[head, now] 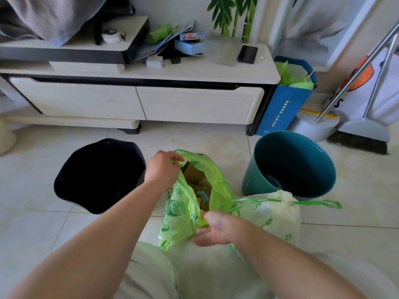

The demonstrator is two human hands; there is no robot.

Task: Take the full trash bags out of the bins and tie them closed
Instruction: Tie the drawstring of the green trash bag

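Pinching the far rim of the open green bag (pixel 179 214), our left hand (pixel 162 167) has its fingers (pixel 177 157) clenched on the plastic, while our right hand (pixel 218 229) grips the near rim between thumb and fingers, the lower fingers spread loose beneath. The bag sits on the floor (pixel 32 223) between our arms, just in front of our knees, its mouth gaping and cardboard scraps showing inside. We judge it light and soft: thin film that crumples, slips a little and could tear if the cardboard corners push through, so the rim or the drawstring (pixel 280 200) is the place to hold, not the belly. A second bag (pixel 278 214), paler, lies touching it on the right, its neck already gathered; the green drawstring runs across it, though which bag the cord belongs to we cannot tell. So we count two bags out on the floor, one closed and one not yet tied. Bins number two here: a black one (pixel 99 175) to the left and a teal one (pixel 291 165) to the right, both without liners. By the cabinet (pixel 138 102) stands a blue box (pixel 282 108) with a third green liner inside.
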